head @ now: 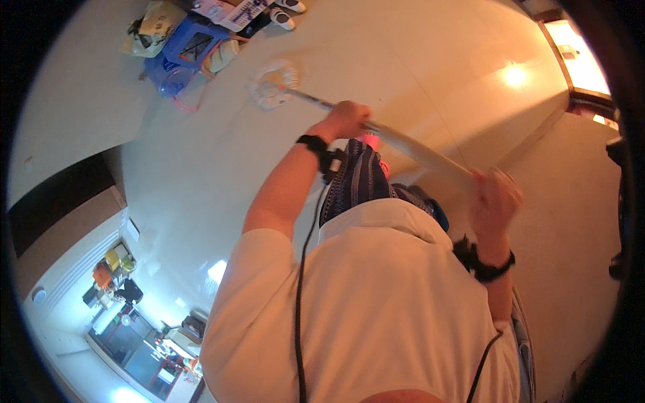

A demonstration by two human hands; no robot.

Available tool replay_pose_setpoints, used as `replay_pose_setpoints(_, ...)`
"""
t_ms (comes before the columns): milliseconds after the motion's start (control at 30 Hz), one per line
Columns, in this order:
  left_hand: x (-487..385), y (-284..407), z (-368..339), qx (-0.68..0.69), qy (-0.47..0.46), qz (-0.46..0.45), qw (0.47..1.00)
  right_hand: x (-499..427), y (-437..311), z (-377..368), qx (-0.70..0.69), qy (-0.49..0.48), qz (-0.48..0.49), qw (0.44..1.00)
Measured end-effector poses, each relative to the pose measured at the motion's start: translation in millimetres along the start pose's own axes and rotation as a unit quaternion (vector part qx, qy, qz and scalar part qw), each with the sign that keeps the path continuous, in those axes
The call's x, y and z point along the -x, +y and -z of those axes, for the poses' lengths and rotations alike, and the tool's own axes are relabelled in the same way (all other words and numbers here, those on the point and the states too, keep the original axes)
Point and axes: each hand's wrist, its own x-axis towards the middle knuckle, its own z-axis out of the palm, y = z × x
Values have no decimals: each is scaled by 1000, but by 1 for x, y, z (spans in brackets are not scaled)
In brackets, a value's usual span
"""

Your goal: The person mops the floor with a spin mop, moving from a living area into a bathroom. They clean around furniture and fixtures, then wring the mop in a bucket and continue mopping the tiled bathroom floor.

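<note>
A long mop handle (pixel 421 151) runs slantwise across the view in front of my body. Its round head with pale strings (pixel 274 84) rests on the floor at the upper left of centre. My left hand (pixel 347 119) is closed around the shaft at its middle. Near the handle's upper end, my right hand (pixel 496 201) grips it, somewhat blurred. Both wrists wear black straps, and a black cable hangs from the left one.
A blue plastic stool (pixel 194 43), bags and a pink-and-white basket (pixel 237 15) stand at the upper left beside white shoes (pixel 282 18). A lit doorway (pixel 579 58) is at the upper right. Shelves with various items (pixel 108 272) are at the lower left.
</note>
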Motion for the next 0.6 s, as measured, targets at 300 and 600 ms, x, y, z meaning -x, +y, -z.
replay_pose_setpoints(300,66,-41,3,34,28,155,987,-64,-12,-51,-95,-87,72,989)
replay_pose_setpoints(600,-14,43,-31,109,-45,100,988,-73,82,21,-76,-49,25,996)
